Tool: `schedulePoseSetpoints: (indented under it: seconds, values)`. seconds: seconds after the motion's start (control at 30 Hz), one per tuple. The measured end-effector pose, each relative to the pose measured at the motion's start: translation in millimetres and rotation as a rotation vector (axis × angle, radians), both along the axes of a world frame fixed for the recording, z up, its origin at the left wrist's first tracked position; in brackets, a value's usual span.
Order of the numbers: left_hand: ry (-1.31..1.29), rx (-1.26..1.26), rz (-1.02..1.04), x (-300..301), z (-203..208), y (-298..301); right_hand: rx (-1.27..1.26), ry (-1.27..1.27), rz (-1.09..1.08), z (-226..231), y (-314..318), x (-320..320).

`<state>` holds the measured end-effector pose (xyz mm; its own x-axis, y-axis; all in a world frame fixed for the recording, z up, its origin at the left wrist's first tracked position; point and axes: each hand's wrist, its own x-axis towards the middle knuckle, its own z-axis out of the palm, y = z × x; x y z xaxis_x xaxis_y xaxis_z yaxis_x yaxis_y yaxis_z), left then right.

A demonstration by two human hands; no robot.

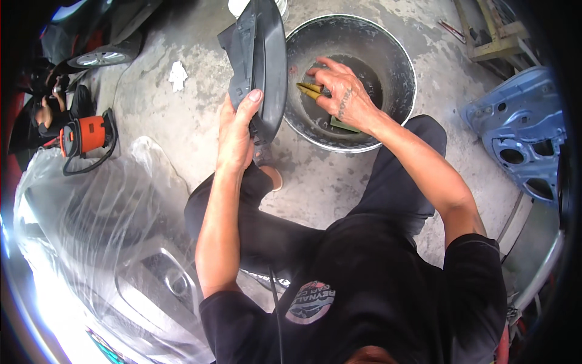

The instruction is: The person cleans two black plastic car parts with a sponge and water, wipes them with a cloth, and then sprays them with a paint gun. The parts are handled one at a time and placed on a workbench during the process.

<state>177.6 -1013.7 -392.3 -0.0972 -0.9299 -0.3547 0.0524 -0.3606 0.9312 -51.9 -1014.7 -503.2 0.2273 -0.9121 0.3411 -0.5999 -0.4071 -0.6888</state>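
My left hand (238,130) grips the lower end of a curved black plastic car trim piece (274,67), thumb on its face, held upright beside a wide dark tub (350,147). Over the tub's mouth is my right hand (344,91), its thumb side closed on a folded yellowish piece (310,91), possibly sandpaper; the other fingers are partly spread. Below that hand, a green pad-like block (344,125) shows inside the tub, partly hidden by the wrist. Dark wet-looking contents cover the tub's bottom.
A blue car door panel (521,130) stands at right, below a wooden frame (497,36). On the left are an orange-and-black machine (85,134), plastic-sheeted car parts (91,200) and a car wheel (103,57). A white crumpled scrap (177,76) lies on the concrete. Another person's hand (45,114) shows far left.
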Motion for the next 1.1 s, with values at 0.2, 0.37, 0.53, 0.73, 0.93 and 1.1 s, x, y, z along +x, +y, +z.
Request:
schedulePoseSetpoints:
  seconds: [0.2, 0.37, 0.53, 0.73, 0.93, 1.1]
  values:
    - [0.006, -0.024, -0.021, 2, -9, -3, 0.402, -0.231, 0.217, 20, 24, 20]
    - [0.010, -0.007, 0.017, 3, -7, -2, 0.227, -0.255, -0.008, 22, 23, 16]
    - [-0.019, -0.025, -0.017, 3, -10, -2, -0.128, -0.075, -0.008, 22, 10, 23]
    - [-0.012, -0.020, 0.024, -2, -11, -3, -0.098, -0.079, 0.126, 24, 27, 40]
    - [0.022, -0.027, -0.002, 0, -15, -5, -0.155, 0.122, 0.125, 16, -2, 25]
    - [-0.007, -0.003, 0.009, 0, -13, -3, -0.059, 0.072, 0.203, 14, 19, 35]
